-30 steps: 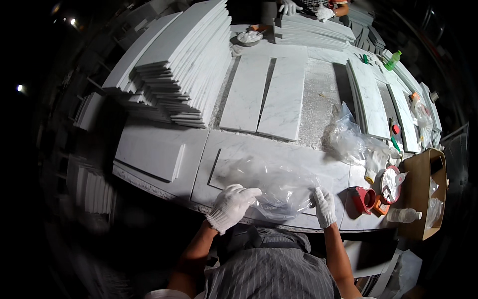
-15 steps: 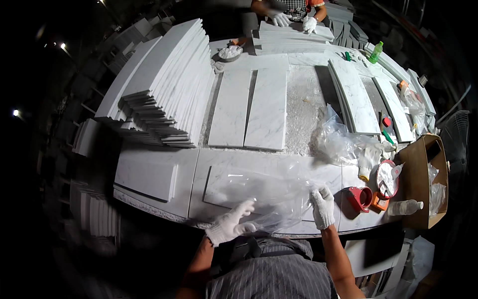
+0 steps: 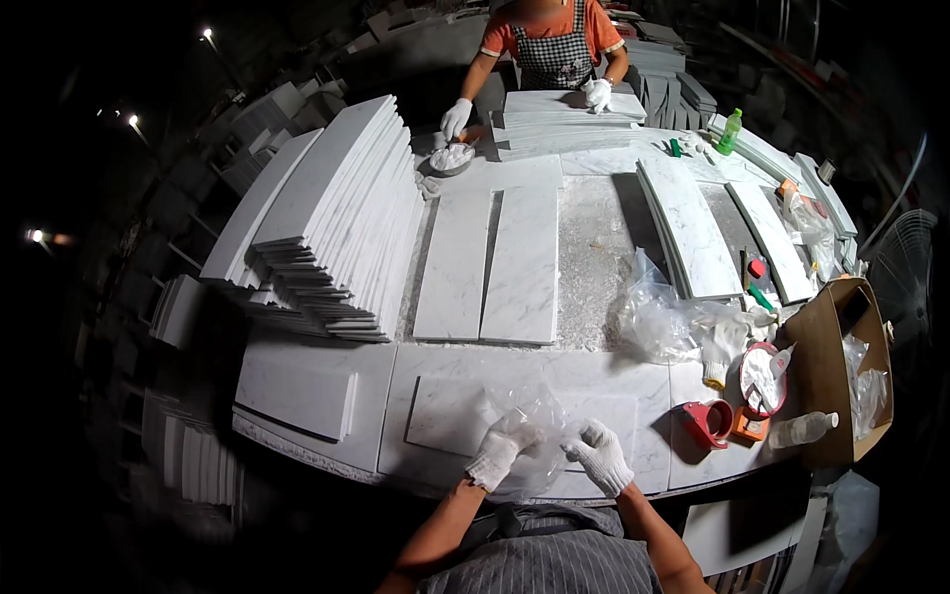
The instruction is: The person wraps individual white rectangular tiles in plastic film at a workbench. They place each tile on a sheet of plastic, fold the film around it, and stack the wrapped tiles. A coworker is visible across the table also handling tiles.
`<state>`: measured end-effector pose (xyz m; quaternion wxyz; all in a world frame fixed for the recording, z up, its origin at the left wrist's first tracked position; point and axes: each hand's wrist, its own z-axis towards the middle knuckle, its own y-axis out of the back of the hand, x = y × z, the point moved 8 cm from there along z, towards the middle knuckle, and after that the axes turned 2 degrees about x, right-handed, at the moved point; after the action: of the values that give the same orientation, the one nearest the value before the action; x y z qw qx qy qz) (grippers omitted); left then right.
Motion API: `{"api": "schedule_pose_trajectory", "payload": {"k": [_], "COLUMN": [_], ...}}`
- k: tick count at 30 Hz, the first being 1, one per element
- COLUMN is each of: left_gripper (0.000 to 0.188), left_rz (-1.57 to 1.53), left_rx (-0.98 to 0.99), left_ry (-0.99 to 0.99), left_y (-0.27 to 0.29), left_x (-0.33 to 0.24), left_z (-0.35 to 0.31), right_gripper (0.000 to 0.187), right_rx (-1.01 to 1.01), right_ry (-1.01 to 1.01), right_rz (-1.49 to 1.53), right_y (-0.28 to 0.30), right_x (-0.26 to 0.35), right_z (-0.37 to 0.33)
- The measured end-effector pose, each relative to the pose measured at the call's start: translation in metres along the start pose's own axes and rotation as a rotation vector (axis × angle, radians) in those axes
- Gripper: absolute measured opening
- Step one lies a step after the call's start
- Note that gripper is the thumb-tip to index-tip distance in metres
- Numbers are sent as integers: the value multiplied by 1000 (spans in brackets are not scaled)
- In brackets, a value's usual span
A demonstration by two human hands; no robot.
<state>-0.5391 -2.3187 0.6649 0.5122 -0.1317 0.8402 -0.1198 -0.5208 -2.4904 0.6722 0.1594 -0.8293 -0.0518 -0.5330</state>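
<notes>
Both my hands wear white knit gloves and are close together at the table's near edge. Clear plastic film (image 3: 542, 408) is bunched up between them. My left hand (image 3: 500, 453) is closed on it, its fingertips partly behind the film. My right hand (image 3: 600, 459) pinches the film's right side with thumb and fingers. Beneath the film lies a white veined marble slab (image 3: 447, 414), flat on the pale tabletop (image 3: 648, 465).
Stacked marble slabs (image 3: 332, 218) rise at left; two slabs (image 3: 520, 267) lie mid-table. At right are crumpled plastic (image 3: 658, 322), a red tape dispenser (image 3: 705, 426), a bowl of white paste (image 3: 762, 381), a bottle (image 3: 804, 430) and a cardboard box (image 3: 819, 342). A co-worker (image 3: 554, 49) stands opposite.
The film was spread wide over the slab and is now gathered between my hands, which have come together. The view tilted up; the co-worker's one hand has moved to a bowl.
</notes>
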Motion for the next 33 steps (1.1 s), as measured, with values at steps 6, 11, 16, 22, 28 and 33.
{"api": "schedule_pose_trajectory", "payload": {"k": [6, 11, 16, 22, 28, 33], "left_gripper": [19, 10, 16, 22, 19, 33], "left_rz": [141, 483, 412, 450, 661, 1304], "left_rx": [9, 160, 107, 33, -148, -690], "left_ry": [-51, 95, 83, 59, -130, -350], "left_y": [11, 2, -8, 24, 75, 148], "left_x": [-22, -3, -17, -35, -54, -54], "left_z": [1, 5, 3, 6, 19, 12], "right_gripper": [73, 73, 32, 24, 23, 21], "right_rx": [88, 175, 68, -252, -529, -642], "right_ry": [87, 75, -54, 34, 216, 223], "right_rz": [353, 147, 160, 325, 179, -67], "right_y": [28, 16, 15, 53, 89, 106], "right_x": [6, 5, -22, -30, -37, -76], "right_z": [-2, 12, 27, 27, 23, 20]}}
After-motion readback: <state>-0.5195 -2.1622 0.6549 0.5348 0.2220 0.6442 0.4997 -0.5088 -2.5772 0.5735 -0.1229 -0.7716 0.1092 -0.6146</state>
